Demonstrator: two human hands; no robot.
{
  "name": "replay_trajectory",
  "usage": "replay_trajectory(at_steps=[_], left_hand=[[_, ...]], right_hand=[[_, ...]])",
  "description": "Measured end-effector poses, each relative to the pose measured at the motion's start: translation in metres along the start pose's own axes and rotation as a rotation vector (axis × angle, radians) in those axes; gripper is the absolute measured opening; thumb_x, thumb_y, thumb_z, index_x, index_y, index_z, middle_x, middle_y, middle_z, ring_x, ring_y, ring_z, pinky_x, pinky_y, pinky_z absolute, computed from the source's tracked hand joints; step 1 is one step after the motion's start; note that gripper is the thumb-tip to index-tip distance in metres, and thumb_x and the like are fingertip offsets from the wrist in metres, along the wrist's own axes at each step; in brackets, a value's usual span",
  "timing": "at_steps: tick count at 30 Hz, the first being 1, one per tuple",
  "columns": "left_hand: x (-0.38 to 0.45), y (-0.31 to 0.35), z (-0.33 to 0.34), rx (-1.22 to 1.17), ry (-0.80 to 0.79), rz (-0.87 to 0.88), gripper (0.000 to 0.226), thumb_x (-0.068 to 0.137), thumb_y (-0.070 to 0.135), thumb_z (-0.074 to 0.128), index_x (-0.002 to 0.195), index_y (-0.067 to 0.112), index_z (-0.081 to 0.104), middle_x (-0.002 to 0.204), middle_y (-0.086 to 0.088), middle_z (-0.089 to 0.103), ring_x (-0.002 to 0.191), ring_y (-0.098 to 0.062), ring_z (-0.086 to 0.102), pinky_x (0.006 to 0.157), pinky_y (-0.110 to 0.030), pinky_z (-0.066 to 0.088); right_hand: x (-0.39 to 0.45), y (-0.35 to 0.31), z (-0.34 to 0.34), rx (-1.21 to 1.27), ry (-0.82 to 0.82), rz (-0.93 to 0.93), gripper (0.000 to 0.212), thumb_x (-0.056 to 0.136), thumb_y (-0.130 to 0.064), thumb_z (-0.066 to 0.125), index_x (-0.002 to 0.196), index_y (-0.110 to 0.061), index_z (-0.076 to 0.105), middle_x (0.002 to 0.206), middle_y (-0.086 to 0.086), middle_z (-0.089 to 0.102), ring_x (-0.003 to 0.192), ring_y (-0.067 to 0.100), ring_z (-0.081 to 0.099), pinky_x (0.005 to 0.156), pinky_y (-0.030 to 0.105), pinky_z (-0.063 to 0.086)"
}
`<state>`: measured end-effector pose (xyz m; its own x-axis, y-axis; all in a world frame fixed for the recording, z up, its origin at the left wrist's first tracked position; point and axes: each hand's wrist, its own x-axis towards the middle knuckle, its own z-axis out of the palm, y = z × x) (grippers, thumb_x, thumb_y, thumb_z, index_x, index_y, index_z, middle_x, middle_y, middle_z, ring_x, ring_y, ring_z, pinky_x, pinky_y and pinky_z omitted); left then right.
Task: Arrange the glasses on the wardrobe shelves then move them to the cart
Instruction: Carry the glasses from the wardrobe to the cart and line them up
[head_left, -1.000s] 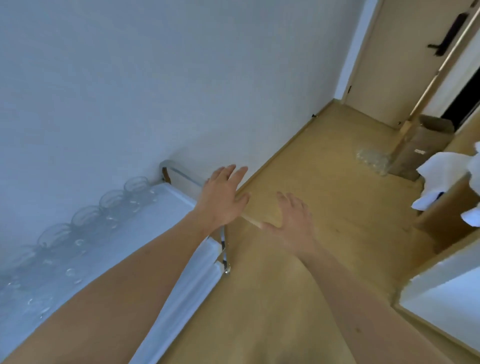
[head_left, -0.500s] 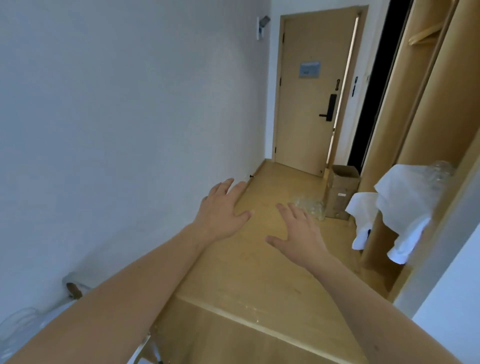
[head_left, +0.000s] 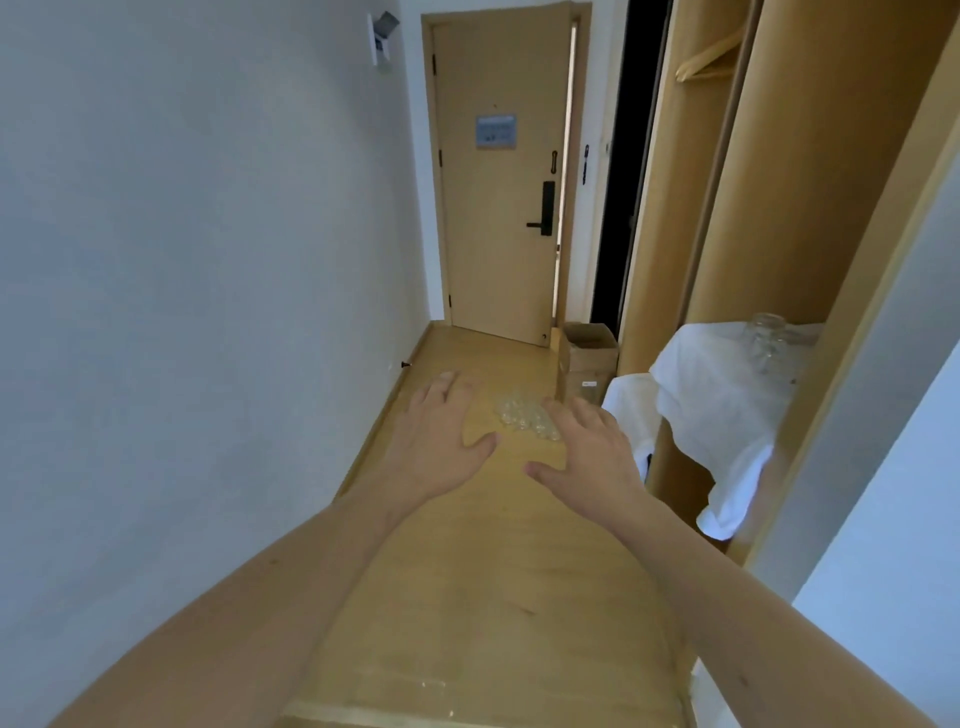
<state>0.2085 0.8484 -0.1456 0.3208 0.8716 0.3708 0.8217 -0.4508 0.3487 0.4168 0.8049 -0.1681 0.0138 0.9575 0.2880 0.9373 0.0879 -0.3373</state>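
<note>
Head view: left hand (head_left: 435, 440) and right hand (head_left: 587, 457) extended forward, palms down, fingers spread, holding nothing. Glasses (head_left: 525, 415) clustered on the floor (head_left: 493, 571) near the cardboard box (head_left: 587, 358). More glasses (head_left: 769, 338) stand on the cloth-covered wardrobe shelf (head_left: 722, 395).

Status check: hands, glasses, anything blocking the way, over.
Left hand and right hand open, holding nothing. Glasses on the cloth-covered wardrobe shelf; more glasses on the floor ahead. Cardboard box beside the wardrobe, hallway otherwise passable.
</note>
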Motion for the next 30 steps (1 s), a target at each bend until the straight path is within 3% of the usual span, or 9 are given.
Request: replay_trajectory(at_steps=[11,18,23,27,30], left_hand=[[0.179,-0.058,0.058,-0.143,-0.075,0.249,0.076,0.088,0.047,0.069,0.154,0.028,0.036,0.161,-0.010,0.030,0.148,-0.032,0.026,0.116,-0.052,0.031],[0.267,-0.077,0.086,-0.206,-0.139,0.405,0.073,0.089,0.047,0.069,0.152,0.032,0.035,0.161,-0.003,0.028,0.147,-0.030,0.024,0.112,-0.047,0.035],[0.314,-0.072,0.120,-0.270,-0.235,0.482,0.075,0.090,0.047,0.068,0.154,0.030,0.034,0.161,-0.005,0.026,0.149,-0.031,0.020,0.117,-0.055,0.029],[0.351,-0.055,0.149,-0.267,-0.227,0.556,0.074,0.088,0.053,0.065,0.151,0.036,0.032,0.159,-0.003,0.029,0.148,-0.029,0.023,0.114,-0.054,0.035],[0.382,-0.034,0.172,-0.275,-0.255,0.601,0.074,0.091,0.054,0.061,0.155,0.037,0.027,0.165,-0.002,0.018,0.152,-0.026,0.014,0.119,-0.050,0.026]], right_hand=[[0.141,0.016,0.032,-0.159,0.101,0.263,0.081,0.087,-0.060,0.065,0.155,-0.035,0.028,0.163,0.007,0.027,0.148,0.036,0.025,0.116,0.051,0.031],[0.192,0.029,0.042,-0.209,0.137,0.465,0.082,0.088,-0.062,0.058,0.157,-0.041,0.020,0.166,0.004,0.023,0.149,0.034,0.024,0.117,0.050,0.030],[0.208,0.050,0.040,-0.222,0.142,0.573,0.083,0.089,-0.058,0.061,0.158,-0.040,0.019,0.167,0.004,0.018,0.150,0.034,0.018,0.119,0.049,0.024],[0.228,0.074,0.037,-0.242,0.154,0.636,0.084,0.090,-0.057,0.063,0.159,-0.040,0.018,0.168,0.003,0.016,0.152,0.032,0.015,0.120,0.047,0.022],[0.245,0.100,0.039,-0.247,0.172,0.677,0.082,0.092,-0.056,0.062,0.160,-0.038,0.018,0.168,0.003,0.016,0.152,0.032,0.015,0.121,0.046,0.021]])
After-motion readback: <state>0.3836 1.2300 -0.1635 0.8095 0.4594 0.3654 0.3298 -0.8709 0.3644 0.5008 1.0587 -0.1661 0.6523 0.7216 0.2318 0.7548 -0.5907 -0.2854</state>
